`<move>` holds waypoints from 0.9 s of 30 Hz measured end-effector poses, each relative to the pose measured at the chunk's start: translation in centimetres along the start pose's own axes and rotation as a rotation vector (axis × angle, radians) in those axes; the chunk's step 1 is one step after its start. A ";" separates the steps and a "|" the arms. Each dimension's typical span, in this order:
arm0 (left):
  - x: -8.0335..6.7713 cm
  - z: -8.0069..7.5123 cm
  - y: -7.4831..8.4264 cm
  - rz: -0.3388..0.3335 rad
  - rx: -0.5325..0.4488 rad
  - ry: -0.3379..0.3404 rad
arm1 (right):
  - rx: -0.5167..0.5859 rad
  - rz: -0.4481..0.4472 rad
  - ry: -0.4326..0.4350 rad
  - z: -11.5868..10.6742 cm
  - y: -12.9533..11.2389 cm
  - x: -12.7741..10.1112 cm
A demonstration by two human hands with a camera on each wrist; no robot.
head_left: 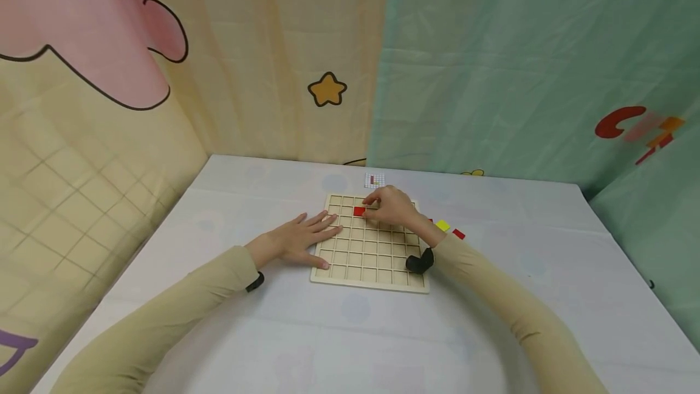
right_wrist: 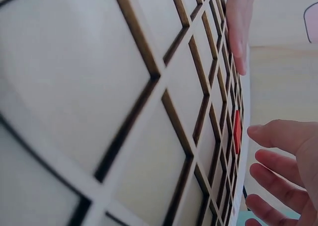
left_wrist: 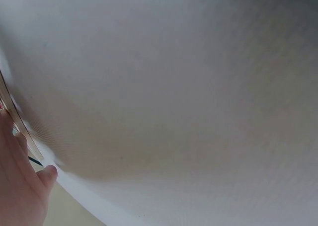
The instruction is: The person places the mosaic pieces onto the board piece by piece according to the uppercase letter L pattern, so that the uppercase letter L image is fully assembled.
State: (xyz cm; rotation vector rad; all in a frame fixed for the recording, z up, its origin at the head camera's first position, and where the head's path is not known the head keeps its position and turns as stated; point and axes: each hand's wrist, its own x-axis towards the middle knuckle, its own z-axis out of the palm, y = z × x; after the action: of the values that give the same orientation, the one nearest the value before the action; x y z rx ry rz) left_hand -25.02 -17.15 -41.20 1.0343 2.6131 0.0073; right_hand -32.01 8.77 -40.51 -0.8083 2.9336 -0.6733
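A pale wooden grid board [head_left: 355,257] lies flat on the table, with a red square tile [head_left: 359,211] in a cell of its upper left part. My left hand [head_left: 298,239] rests with spread fingers across the board's left edge. Over the upper part of the board is my right hand [head_left: 395,207], its thumb close beside the red tile. In the right wrist view, the right hand [right_wrist: 293,161] has its thumb and fingers apart with nothing between them, near the red tile [right_wrist: 237,131]. The right hand and forearm hide the board's upper right part.
Right of the board lie a yellow tile [head_left: 442,225] and a red tile [head_left: 459,234], with another red piece partly behind the right wrist. A small card [head_left: 375,180] printed with a coloured grid lies beyond the board. Printed curtains [head_left: 262,59] stand behind the white table [head_left: 350,345].
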 end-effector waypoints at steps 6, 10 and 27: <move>0.1 0.1 0.0 -0.001 0.005 -0.001 | 0.012 0.000 0.053 -1.0 0.4 -1.1; 0.0 0.1 -0.1 0.001 -0.001 0.003 | 0.018 -0.013 0.077 -1.7 0.9 -1.8; 0.1 0.1 0.0 -0.014 0.007 -0.004 | 0.033 0.020 0.156 -4.2 4.0 -5.5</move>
State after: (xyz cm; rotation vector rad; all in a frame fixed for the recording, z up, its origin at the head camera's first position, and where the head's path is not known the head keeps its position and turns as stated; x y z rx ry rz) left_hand -25.11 -17.10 -41.33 1.0177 2.6182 -0.0076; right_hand -29.72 16.24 -38.82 -0.7550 3.0540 -0.8172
